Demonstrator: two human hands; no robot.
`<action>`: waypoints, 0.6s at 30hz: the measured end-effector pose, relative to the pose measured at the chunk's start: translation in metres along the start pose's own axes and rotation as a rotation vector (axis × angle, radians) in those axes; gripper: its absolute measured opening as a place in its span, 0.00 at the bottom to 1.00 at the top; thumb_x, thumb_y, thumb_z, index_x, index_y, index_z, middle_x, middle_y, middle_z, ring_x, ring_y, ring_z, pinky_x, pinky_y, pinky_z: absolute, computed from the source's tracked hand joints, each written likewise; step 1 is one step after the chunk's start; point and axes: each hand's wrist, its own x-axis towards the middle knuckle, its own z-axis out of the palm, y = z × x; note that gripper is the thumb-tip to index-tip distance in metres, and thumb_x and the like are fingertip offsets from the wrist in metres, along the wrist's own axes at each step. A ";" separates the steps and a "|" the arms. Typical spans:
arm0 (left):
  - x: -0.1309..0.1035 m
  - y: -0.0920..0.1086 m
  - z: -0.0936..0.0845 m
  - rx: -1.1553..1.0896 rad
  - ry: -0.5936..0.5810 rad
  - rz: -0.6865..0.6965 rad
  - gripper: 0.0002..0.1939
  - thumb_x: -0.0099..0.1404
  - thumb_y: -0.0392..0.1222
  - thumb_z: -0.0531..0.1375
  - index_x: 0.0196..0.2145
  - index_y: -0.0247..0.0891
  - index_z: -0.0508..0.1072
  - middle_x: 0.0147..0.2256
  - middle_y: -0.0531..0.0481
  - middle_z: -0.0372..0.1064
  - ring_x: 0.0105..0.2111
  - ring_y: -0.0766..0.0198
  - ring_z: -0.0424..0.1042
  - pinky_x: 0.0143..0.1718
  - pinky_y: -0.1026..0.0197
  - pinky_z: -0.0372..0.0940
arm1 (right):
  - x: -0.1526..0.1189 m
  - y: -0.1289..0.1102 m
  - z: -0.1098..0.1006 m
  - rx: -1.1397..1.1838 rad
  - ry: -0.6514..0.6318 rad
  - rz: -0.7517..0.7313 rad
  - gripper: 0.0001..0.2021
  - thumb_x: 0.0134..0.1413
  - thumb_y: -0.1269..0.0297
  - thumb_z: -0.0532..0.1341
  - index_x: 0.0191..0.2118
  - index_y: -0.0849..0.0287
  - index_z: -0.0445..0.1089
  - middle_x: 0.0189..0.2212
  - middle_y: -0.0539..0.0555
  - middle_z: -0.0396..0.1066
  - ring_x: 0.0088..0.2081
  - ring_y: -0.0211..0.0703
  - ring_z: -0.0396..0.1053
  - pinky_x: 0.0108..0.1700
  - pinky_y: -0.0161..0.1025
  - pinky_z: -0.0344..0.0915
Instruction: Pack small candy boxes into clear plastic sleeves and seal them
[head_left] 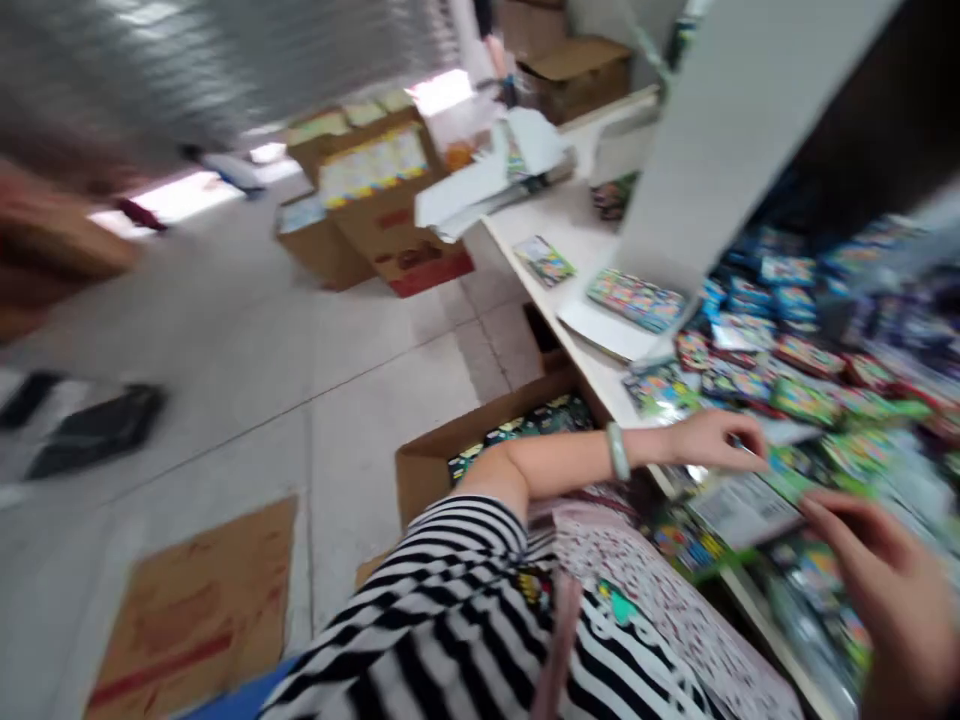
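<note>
We lean over the cluttered worktop (577, 222), our left arm reaching across an open carton (421, 490) filled with dark patterned packs. A packet (744, 508) with a pale back lies between our two hands near the worktop's front edge, above other colourful packs. Our left hand (716, 440), with a bracelet (617, 452) at its wrist, curls its fingers just beyond the packet; we cannot tell whether they pinch anything. Our right hand (889, 575) comes in from the other side, thumb and finger at the packet's near corner, but blur keeps us from telling whether they grip it or only touch it. Beyond, a heap of small bright packs (810, 395) spreads over the worktop, and a flat multicoloured pack (636, 300) rests on a white sheet (600, 330). On the floor (360, 350) stand tall cartons (386, 225), and a flattened cardboard piece (202, 600) lies nearer us.
</note>
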 end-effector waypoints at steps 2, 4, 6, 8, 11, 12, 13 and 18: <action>-0.009 0.008 -0.005 0.043 0.012 -0.032 0.06 0.56 0.36 0.65 0.26 0.34 0.71 0.27 0.55 0.68 0.30 0.69 0.66 0.39 0.63 0.64 | -0.009 0.008 0.002 0.134 0.043 0.124 0.17 0.42 0.40 0.71 0.25 0.47 0.73 0.24 0.58 0.73 0.23 0.46 0.69 0.27 0.49 0.68; -0.012 0.007 -0.010 0.081 -0.053 -0.014 0.07 0.58 0.39 0.64 0.27 0.34 0.72 0.29 0.54 0.69 0.33 0.68 0.67 0.42 0.62 0.65 | -0.012 0.015 0.005 0.236 0.060 0.100 0.19 0.44 0.40 0.70 0.27 0.51 0.73 0.26 0.55 0.73 0.25 0.44 0.69 0.28 0.46 0.70; -0.012 0.001 -0.013 0.088 -0.110 0.023 0.08 0.61 0.43 0.64 0.30 0.35 0.73 0.33 0.51 0.72 0.36 0.68 0.70 0.45 0.61 0.66 | -0.014 0.019 0.009 0.264 0.098 0.031 0.17 0.50 0.43 0.67 0.30 0.52 0.73 0.31 0.54 0.74 0.30 0.44 0.71 0.30 0.43 0.71; -0.015 -0.005 -0.012 0.055 -0.113 0.031 0.09 0.60 0.44 0.65 0.33 0.36 0.73 0.36 0.50 0.73 0.37 0.67 0.71 0.45 0.60 0.67 | -0.019 0.022 0.013 0.217 0.131 -0.061 0.12 0.55 0.50 0.66 0.34 0.53 0.73 0.38 0.55 0.74 0.38 0.45 0.73 0.35 0.43 0.72; -0.021 -0.010 -0.004 0.078 -0.057 0.026 0.10 0.58 0.45 0.66 0.34 0.38 0.72 0.36 0.50 0.73 0.38 0.66 0.72 0.44 0.60 0.68 | -0.031 0.024 0.020 0.123 0.167 -0.169 0.05 0.59 0.59 0.63 0.37 0.53 0.72 0.41 0.55 0.73 0.44 0.46 0.72 0.38 0.42 0.72; -0.022 -0.010 -0.001 0.092 -0.036 0.030 0.10 0.59 0.45 0.66 0.35 0.38 0.72 0.36 0.50 0.73 0.38 0.66 0.72 0.45 0.60 0.69 | -0.034 0.026 0.022 0.110 0.182 -0.190 0.03 0.61 0.61 0.62 0.37 0.53 0.71 0.41 0.55 0.73 0.44 0.46 0.72 0.38 0.42 0.72; -0.023 -0.011 0.001 0.102 -0.022 0.037 0.10 0.59 0.45 0.65 0.35 0.39 0.72 0.36 0.50 0.72 0.38 0.66 0.72 0.45 0.59 0.69 | -0.037 0.027 0.023 0.108 0.202 -0.206 0.02 0.61 0.63 0.61 0.37 0.53 0.71 0.41 0.55 0.72 0.44 0.46 0.72 0.37 0.42 0.71; -0.020 -0.009 0.005 0.148 -0.034 0.112 0.05 0.61 0.42 0.64 0.35 0.40 0.73 0.35 0.50 0.72 0.38 0.64 0.72 0.44 0.60 0.68 | -0.037 0.033 0.028 0.139 0.258 -0.223 0.03 0.62 0.65 0.61 0.41 0.52 0.70 0.42 0.54 0.71 0.43 0.44 0.71 0.38 0.41 0.71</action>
